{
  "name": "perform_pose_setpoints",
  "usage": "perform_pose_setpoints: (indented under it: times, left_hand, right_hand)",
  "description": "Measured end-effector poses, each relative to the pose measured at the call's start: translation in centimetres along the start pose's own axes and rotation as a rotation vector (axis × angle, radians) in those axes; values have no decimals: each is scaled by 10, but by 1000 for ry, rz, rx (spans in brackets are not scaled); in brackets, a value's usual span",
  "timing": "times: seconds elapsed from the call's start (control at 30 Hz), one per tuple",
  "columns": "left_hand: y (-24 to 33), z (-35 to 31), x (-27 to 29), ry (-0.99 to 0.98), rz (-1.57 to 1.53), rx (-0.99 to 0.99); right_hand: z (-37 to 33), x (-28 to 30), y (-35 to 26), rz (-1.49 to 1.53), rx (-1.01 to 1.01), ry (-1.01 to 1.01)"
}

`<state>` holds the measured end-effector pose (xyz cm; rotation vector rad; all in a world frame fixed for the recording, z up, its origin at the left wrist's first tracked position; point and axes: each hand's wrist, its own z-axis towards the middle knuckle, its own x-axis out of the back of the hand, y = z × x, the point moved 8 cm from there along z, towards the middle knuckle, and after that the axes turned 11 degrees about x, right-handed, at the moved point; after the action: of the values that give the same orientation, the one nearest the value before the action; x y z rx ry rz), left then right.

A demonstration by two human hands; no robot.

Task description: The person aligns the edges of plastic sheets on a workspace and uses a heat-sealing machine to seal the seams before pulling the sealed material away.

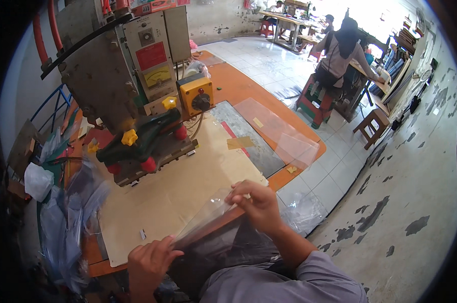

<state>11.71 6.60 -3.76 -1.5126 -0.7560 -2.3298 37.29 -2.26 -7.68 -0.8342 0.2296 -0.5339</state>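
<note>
Between my hands I hold a clear plastic sheet (204, 222) at the near edge of the table, its upper side folded or bent over. My left hand (151, 260) pinches its left end, thumb and fingers closed on the film. At the other end my right hand (256, 202) grips the sheet's upper right corner. Under and beyond the film lies a tan board (188, 189) on the orange table. A press machine (150, 144) with yellow knobs and a flat metal head stands over the board's far left part. A small metal piece (142, 234) rests near my left hand.
Loose clear sheets (294, 147) lie on the table's right side, over a grey plate (261, 154). Heaps of clear plastic (69, 227) hang at the left edge. A wooden stool (372, 127) and a seated person (339, 53) are at the far right. A peeling wall (390, 212) runs along the right.
</note>
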Motion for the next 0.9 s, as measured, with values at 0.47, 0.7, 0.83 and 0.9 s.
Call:
perform_pose_setpoints:
  times: [0.47, 0.7, 0.83, 0.9]
  left_hand:
    - [-138, 25, -55, 137, -1089, 613]
    - [-160, 4, -77, 129, -1078, 768]
    - [-160, 3, -80, 134, -1082, 761]
    - [-160, 2, -78, 150, -1052, 739]
  right_hand:
    - [-13, 19, 122, 24, -373, 131]
    - [-10, 8, 123, 21, -404, 120]
    - [-10, 10, 119, 6, -416, 107]
    - [-8, 8, 115, 0, -408, 81]
